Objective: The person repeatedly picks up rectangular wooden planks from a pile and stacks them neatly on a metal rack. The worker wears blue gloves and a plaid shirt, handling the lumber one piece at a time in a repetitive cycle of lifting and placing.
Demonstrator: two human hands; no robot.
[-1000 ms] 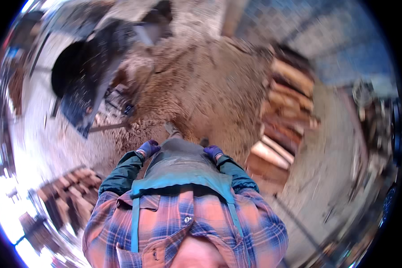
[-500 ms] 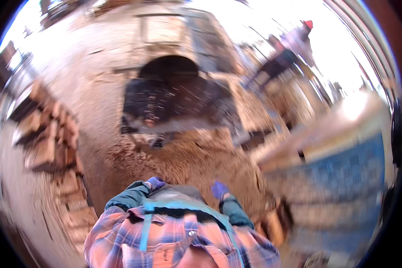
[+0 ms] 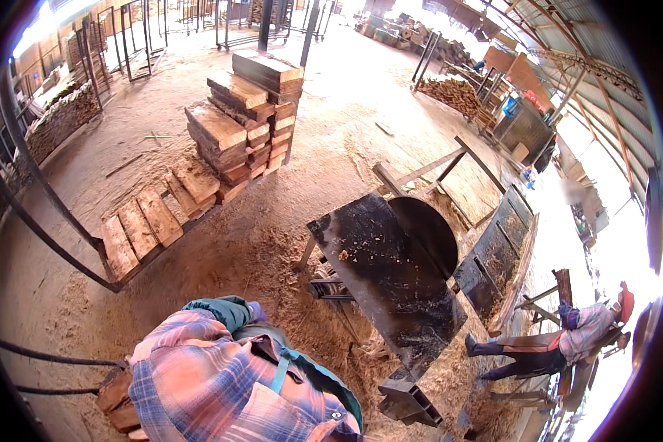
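Observation:
My left hand, in a purple glove, hangs low beside my waist. Its fingers are mostly hidden by my sleeve and body, and I see nothing in it. My right hand is out of view. In front of me to the right stands a dark metal saw table, dusted with wood chips, with a large round blade along its far side. Ahead to the left, thick sawn timber blocks are piled on a low metal-framed rack, and several shorter planks lie flat at its near end.
Sawdust covers the ground around the saw table. At the right a co-worker in a red hat stands beyond the table. Curved metal bars rise at the left. More blocks lie beside me at the lower left.
My view has turned left, so the saw table and co-worker now sit further right and the timber stack is nearer the middle. My right hand has left the view.

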